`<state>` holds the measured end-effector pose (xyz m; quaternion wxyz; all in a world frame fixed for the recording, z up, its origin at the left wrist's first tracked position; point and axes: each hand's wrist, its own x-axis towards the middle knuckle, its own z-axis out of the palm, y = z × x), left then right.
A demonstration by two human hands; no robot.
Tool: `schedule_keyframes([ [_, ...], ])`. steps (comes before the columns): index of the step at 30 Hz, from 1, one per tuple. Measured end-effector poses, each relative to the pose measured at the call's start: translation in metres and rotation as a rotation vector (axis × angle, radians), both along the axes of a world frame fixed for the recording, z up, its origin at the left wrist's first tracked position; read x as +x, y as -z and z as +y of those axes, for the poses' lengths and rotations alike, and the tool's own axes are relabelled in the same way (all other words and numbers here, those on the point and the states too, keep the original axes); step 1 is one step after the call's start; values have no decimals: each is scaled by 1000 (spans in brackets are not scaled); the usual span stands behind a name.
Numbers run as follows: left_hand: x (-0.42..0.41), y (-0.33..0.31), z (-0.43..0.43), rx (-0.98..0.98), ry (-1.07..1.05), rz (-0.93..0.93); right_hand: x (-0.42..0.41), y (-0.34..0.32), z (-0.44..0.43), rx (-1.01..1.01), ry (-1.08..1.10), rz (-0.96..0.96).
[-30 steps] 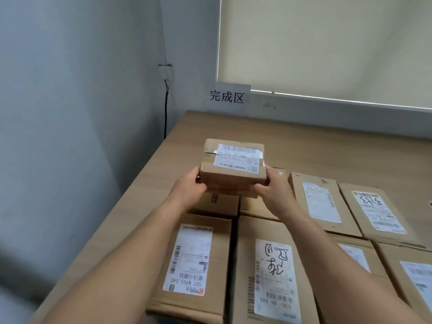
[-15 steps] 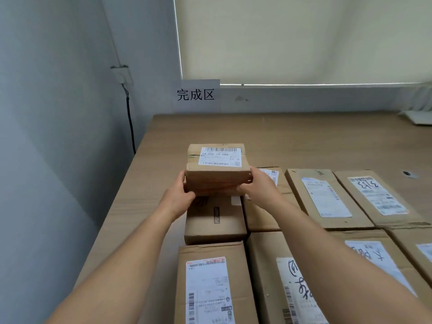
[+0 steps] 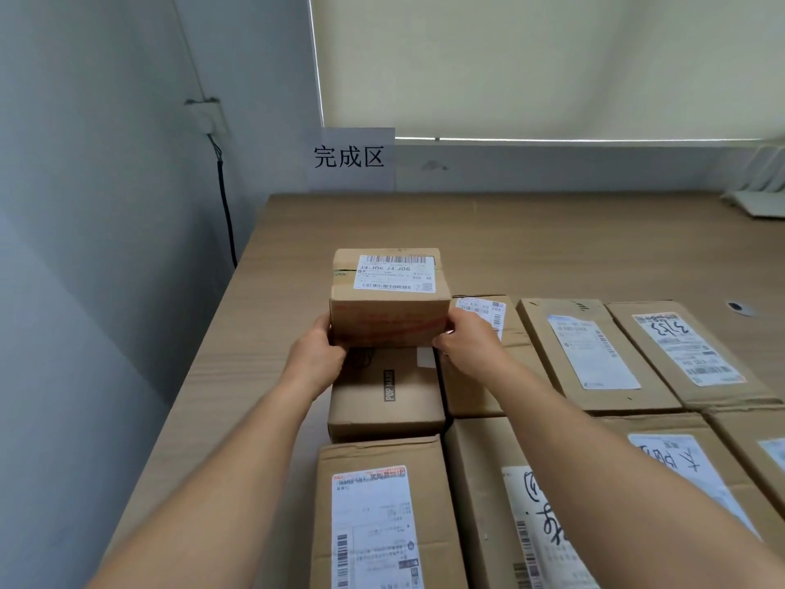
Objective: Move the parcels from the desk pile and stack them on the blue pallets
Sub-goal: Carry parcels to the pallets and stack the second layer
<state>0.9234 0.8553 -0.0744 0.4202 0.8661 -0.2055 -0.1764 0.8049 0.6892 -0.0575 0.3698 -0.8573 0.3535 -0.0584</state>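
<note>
Wooden desk (image 3: 531,248), both hands gripping parcel (image 3: 388,308) — upright

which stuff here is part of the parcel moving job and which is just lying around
Part of the job:
- held parcel, gripped by left hand and right hand
- POP MART parcel
- other parcels on the desk

Just lying about:
- paper sign
- wall cable
- white device
</note>
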Motion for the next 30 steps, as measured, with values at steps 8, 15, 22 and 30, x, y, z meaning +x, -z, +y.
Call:
schedule_keyframes([
  [8, -15, -13, 10, -55, 17, -2, -28, -6, -1, -95, 10, -17],
  [15, -80, -34, 23, -73, -121, -187, -87, -17, 1, -263, 17, -77],
  [22, -185, -48, 4, -147, -72, -410, -166, -30, 14, -482, 42, -157],
  [30, -300, -43, -51, -125, 191, -602, -289, -35, -5, -657, 105, -191],
])
